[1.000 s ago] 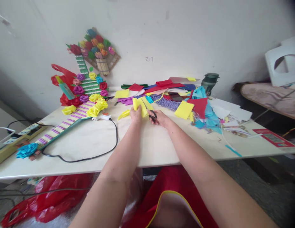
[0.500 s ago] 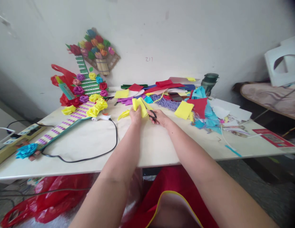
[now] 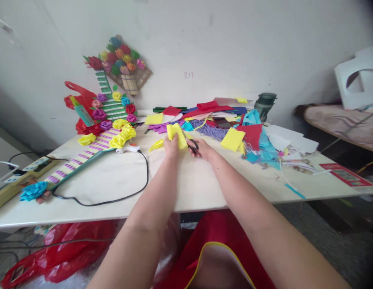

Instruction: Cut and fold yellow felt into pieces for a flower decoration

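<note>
The left hand (image 3: 171,145) grips a piece of yellow paper (image 3: 182,139), which stands up beyond the fingers and spreads toward the right hand. The right hand (image 3: 203,149) is closed around the black handles of the scissors (image 3: 193,147), whose blades point away from the person and lie against the paper, between the two hands. Whether the blades bite into it is too small to tell. Both hands are over the table (image 3: 192,188). A yellow scrap (image 3: 156,145) lies just left of the left hand; a yellow square (image 3: 231,139) lies right of the right hand.
</note>
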### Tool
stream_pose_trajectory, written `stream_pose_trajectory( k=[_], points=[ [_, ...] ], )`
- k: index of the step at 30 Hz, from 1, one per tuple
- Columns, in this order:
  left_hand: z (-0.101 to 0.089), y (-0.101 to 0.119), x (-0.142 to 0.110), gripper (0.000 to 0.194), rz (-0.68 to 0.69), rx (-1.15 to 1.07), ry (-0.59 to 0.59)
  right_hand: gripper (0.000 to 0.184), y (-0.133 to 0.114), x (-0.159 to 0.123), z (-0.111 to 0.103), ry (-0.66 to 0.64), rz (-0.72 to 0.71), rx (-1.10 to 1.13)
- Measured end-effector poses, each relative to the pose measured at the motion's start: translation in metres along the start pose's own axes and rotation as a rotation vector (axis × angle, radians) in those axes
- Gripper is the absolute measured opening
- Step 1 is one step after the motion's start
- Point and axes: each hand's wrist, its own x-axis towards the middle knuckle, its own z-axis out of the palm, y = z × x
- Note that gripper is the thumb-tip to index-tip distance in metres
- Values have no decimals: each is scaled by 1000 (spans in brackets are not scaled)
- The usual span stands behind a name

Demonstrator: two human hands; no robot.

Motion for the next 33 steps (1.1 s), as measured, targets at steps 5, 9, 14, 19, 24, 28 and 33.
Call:
stream_pose_trajectory(
  k=[5, 9, 14, 19, 24, 28, 33],
  points=[
    [0, 1, -1, 21, -6, -6, -31, 40, -2, -2, -1, 10, -2, -6],
    [-1, 1, -2, 25, -8, 0, -55, 40, -3, -2, 0, 29, 8, -28],
    [0, 1, -2, 26, -3, -4, -70, 38, -2, -1, 0, 52, -2, -14],
    [0, 4, -4, 23, 3, -4, -61, 39, -2, -1, 0, 41, -1, -14],
    [-1, 3, -5, 23, -3, -9, -70, 40, -1, 0, 0, 37, 9, -27],
    [-1, 2, -4, 26, 3, -5, -77, 39, -1, -1, 1, 43, -1, -8],
    [-1, 0, -2, 28, 4, -14, -79, 35, -2, -1, 1, 47, 12, 10]
  ],
)
